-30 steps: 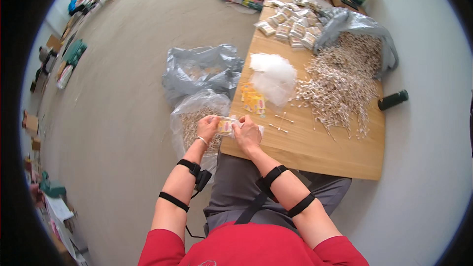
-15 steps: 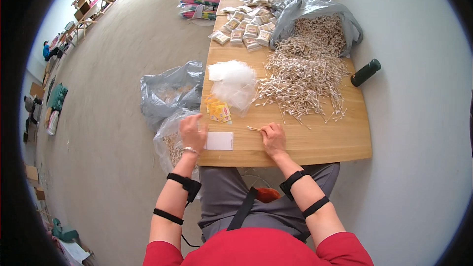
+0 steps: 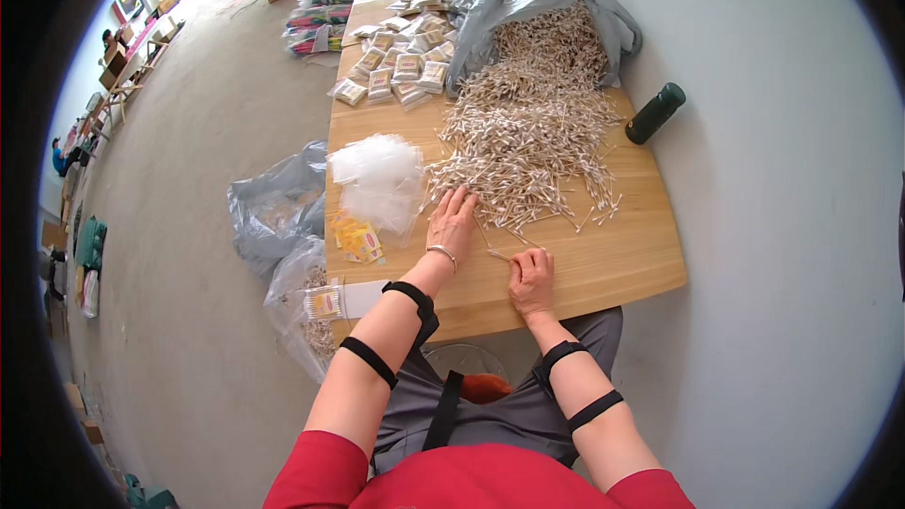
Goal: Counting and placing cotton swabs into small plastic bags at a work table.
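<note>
The right hand [image 3: 532, 281] has its fingers [image 3: 521, 265] clenched on a thin cotton swab [image 3: 499, 255], whose end projects toward the left just above the tabletop [image 3: 613, 269]. The left hand [image 3: 450, 229] lies farther away and to the left, its fingers [image 3: 456, 199] extended at the near left edge of a swab heap [image 3: 528, 123]; whether they grasp any swab cannot be told. The heap spills nearward from the mouth of a gray plastic bag [image 3: 471, 42]. Left of the left hand lie overlapping translucent sleeves [image 3: 382, 174], with yellow cards [image 3: 358, 239] just on their near side. Beyond the left forearm, at the near left edge, a swab packet [image 3: 322, 303] with a yellow label adjoins a flat white piece [image 3: 365, 299]. Filled packets [image 3: 396, 66] form a loose pile on the far left; a dark green bottle [image 3: 655, 113] stands at the right edge, beside the wall.
</note>
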`<action>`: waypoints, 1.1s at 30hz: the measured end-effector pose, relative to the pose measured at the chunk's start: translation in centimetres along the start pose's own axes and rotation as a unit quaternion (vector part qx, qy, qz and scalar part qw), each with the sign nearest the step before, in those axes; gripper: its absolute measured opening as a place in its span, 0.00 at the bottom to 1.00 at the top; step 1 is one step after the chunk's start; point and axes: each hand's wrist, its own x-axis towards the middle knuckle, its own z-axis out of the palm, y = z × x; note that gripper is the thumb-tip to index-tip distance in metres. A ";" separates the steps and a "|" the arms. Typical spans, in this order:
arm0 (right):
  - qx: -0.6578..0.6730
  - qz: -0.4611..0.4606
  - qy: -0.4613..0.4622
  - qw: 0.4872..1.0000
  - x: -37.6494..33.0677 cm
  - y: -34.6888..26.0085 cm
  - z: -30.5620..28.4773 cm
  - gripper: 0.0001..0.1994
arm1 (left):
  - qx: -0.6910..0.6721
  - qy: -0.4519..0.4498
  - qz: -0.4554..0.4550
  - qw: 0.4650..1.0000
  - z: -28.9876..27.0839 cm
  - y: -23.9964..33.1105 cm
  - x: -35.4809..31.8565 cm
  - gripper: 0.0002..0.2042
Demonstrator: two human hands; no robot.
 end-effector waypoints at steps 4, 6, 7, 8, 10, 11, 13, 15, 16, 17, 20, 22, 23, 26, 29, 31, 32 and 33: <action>0.009 -0.010 0.014 1.000 0.2 0.0 -0.1 0.02 | -0.110 -0.066 0.050 0.990 1.7 0.7 0.1 0.17; 0.012 -0.008 0.016 1.000 0.3 0.1 0.0 0.02 | -0.116 -0.009 0.096 0.988 2.3 2.0 -1.3 0.15; 0.013 -0.006 0.017 1.000 0.2 0.2 0.0 0.02 | -0.123 -0.041 0.107 0.986 2.2 2.5 -1.9 0.14; 0.013 -0.004 0.018 1.000 0.2 0.2 0.0 0.02 | -0.128 -0.073 0.118 0.982 2.1 3.0 -2.5 0.14; 0.018 -0.003 0.006 1.000 0.2 0.4 0.1 0.04 | -0.137 -0.086 0.114 0.980 1.5 3.9 -3.2 0.15; 0.019 -0.003 0.006 1.000 0.2 0.5 0.1 0.04 | -0.168 -0.095 0.114 0.975 1.2 4.3 -3.5 0.14; 0.025 0.021 0.007 0.999 0.2 0.6 0.2 0.12 | -0.193 -0.102 0.112 0.969 0.6 3.9 -3.4 0.14; 0.021 0.019 0.013 1.000 0.2 0.2 0.2 0.15 | -0.119 -0.020 0.041 0.992 0.2 2.3 -2.3 0.18; 0.011 0.019 0.019 1.000 0.2 0.2 0.2 0.18 | -0.119 -0.020 0.040 0.992 -0.3 2.1 -1.4 0.18; 0.011 0.019 0.019 1.000 0.2 0.2 0.1 0.18 | -0.046 0.011 -0.050 0.998 -0.8 2.0 -0.3 0.22; 0.001 0.012 -0.019 1.000 0.0 -0.2 0.1 0.21 | 0.051 -0.012 -0.193 0.980 -0.9 0.2 2.2 0.31; -0.004 0.016 -0.024 1.000 0.0 -0.2 0.1 0.21 | 0.068 -0.068 -0.240 0.966 -0.8 0.1 3.0 0.36; -0.003 0.015 -0.024 1.000 0.0 -0.2 0.1 0.21 | 0.065 -0.085 -0.222 0.969 -0.6 0.4 3.2 0.35; -0.010 0.017 -0.025 0.999 0.0 0.3 0.1 0.21 | 0.062 -0.109 -0.172 0.977 0.5 2.2 3.2 0.36; -0.006 0.019 -0.023 1.000 0.0 0.1 0.2 0.21 | 0.037 -0.099 -0.092 0.990 1.6 3.4 1.9 0.33; -0.013 0.031 -0.011 0.999 0.2 -0.3 0.0 0.20 | -0.080 -0.107 -0.037 0.990 1.9 3.6 1.2 0.30; -0.012 0.032 -0.012 0.999 0.2 -0.4 0.0 0.20 | -0.080 -0.108 -0.038 0.990 1.9 3.5 0.7 0.30; -0.017 0.022 -0.018 0.999 0.2 -0.3 -0.1 0.20 | -0.069 -0.084 -0.033 0.993 1.6 3.3 0.4 0.29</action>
